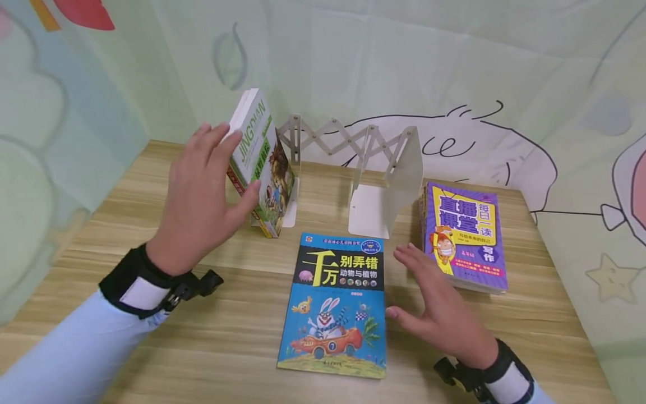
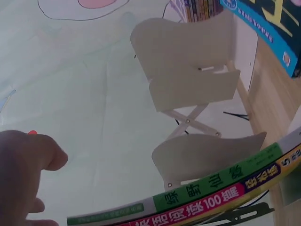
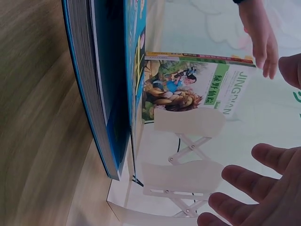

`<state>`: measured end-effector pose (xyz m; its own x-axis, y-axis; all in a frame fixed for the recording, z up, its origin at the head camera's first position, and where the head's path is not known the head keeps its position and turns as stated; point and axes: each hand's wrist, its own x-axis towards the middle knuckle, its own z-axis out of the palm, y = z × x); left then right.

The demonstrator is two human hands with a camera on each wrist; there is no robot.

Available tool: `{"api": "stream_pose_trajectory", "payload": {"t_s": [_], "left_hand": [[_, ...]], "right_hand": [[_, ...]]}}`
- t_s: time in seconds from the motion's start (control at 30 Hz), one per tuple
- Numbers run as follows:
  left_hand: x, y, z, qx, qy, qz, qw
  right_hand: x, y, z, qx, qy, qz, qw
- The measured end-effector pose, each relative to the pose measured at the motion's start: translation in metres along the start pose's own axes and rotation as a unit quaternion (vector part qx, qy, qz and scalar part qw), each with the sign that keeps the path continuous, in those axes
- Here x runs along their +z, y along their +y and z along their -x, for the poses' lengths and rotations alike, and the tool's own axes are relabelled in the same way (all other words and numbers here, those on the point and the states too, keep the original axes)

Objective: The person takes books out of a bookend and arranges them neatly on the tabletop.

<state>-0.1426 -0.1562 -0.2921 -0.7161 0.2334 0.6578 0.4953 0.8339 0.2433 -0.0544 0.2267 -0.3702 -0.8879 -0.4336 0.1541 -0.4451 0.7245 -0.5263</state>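
Note:
Several upright books stand at the left end of a white accordion bookend [image 1: 370,210], the outermost showing a green-and-white JINGDIAN cover [image 1: 276,182]. My left hand [image 1: 199,193] is right beside these books, fingers extended and thumb overlapping the cover in the head view. The left wrist view shows their spines [image 2: 197,197] apart from the visible fingers [image 2: 47,153]. A blue picture book [image 1: 330,314] with a rabbit in a car lies flat in front of the bookend. Just right of it hovers my right hand [image 1: 444,311], fingers spread, holding nothing.
To the right lies a stack of books topped by a purple cover [image 1: 466,235], close to the bookend's right plate. A wood-grain table [image 1: 212,336] carries everything. Behind it hangs a pale curtain [image 1: 353,62] printed with cartoon drawings.

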Motion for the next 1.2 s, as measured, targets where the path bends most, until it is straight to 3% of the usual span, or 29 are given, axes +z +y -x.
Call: {"api": "stream_pose_trajectory", "payload": {"t_s": [0.13,0.27,0.47,0.77,0.97,1.2], "left_hand": [[0.008,-0.010,-0.017,-0.028,-0.021,-0.028,0.9990],[0.019,-0.016,-0.023,-0.051,-0.042,-0.070,0.9954],[0.029,-0.019,-0.023,-0.041,-0.002,-0.102,0.9939],[0.034,-0.019,-0.016,-0.036,0.046,-0.094,0.9938],[0.036,-0.018,-0.014,-0.030,0.059,-0.103,0.9925],[0.032,-0.020,-0.013,-0.014,0.049,-0.129,0.9903]], "right_hand": [[0.002,-0.001,0.000,-0.004,-0.003,-0.014,0.9999],[0.003,-0.003,0.001,-0.008,-0.006,-0.020,0.9997],[0.005,-0.004,0.003,-0.010,-0.004,-0.015,0.9998],[0.010,-0.003,0.003,-0.013,-0.019,-0.021,0.9995],[0.013,-0.002,0.003,-0.004,-0.022,-0.027,0.9994],[0.015,0.000,0.003,-0.014,-0.014,-0.023,0.9995]]}}
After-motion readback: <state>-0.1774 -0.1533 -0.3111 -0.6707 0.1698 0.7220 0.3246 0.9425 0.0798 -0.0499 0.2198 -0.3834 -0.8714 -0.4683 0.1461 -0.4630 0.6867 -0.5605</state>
